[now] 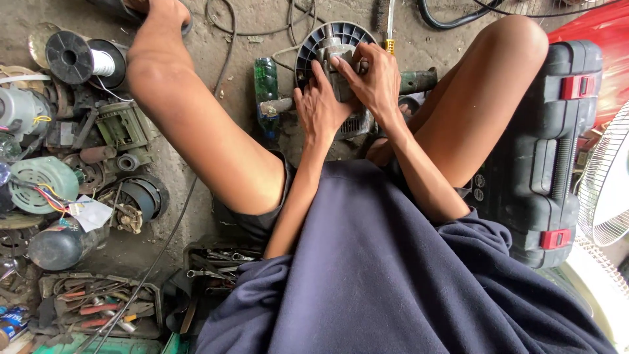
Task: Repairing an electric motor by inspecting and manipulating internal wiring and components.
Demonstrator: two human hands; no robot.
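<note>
Between my knees on the concrete floor stands a grey fan motor [335, 56] with a round black vented guard [308, 49] behind it. My left hand [319, 108] grips the motor's lower left side, fingers curled around it. My right hand [371, 78] clasps the motor from the right, fingers laid across its front. The motor rests over a metal bar [278, 105] that runs sideways under my hands. The part of the motor beneath my palms is hidden.
A green bottle [265, 82] lies left of the motor. Several old motors and a wire spool [85, 59] crowd the left floor. A dark tool case [547, 154] with red latches sits right, beside a white fan grille [606, 177]. Open toolboxes [98, 305] lie near my left leg.
</note>
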